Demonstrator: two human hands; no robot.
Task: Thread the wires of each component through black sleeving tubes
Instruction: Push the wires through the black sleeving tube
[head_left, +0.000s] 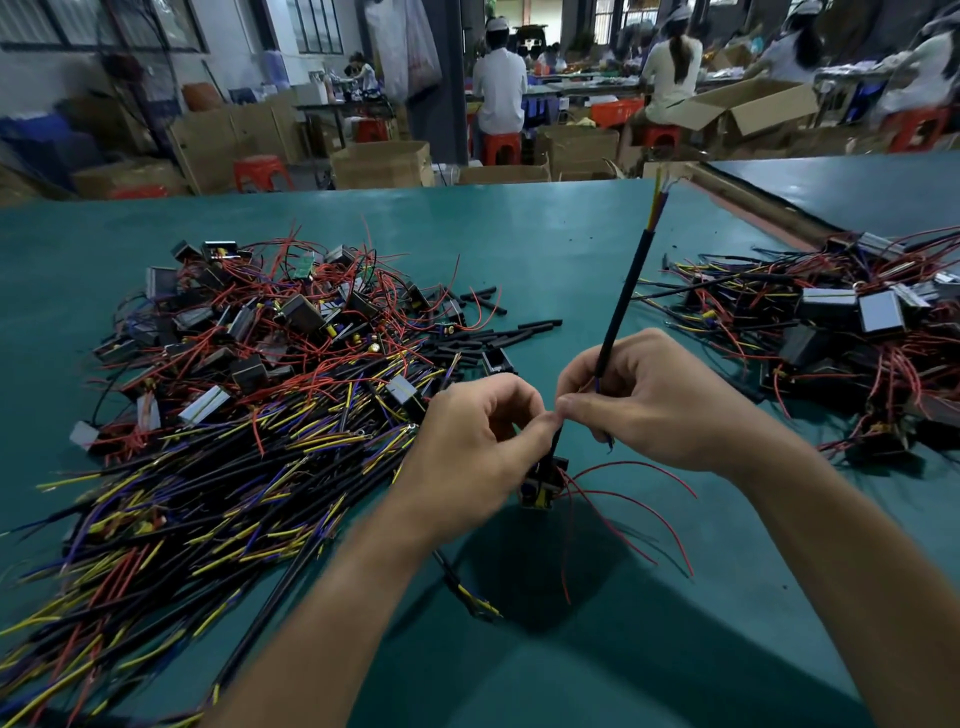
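1. Counter (519, 234): teal surface that carries everything listed below.
2. Left heap (260, 374): unsleeved components, small black blocks tangled in red, yellow, purple and black wires. It spreads from mid-counter to the near left edge.
3. Right heap (841, 332): similar components, lying well apart from the first heap at the far right.
4. Right hand (660, 400): fingers curled round the lower end of the sleeving tube, with the thumb tip touching the left thumb.
5. Left hand (467, 441): thumb and forefinger pinch a dark strand (556, 441). Whether this is bare wire or sleeving cannot be told.
6. Sleeving tube (623, 301): black, rising from the right hand and tilted away from the person.
7. Loose sleeving tubes (498, 332): short black lengths lying on the counter just beside the left heap.
8. Component (543, 480): hangs from the strand just beneath the fingertips, above the counter.
9. Red wires (623, 499): curve out from the component toward the near right.
10. Wire ends (660, 192): yellow, red and pale, protruding from the tube's top.
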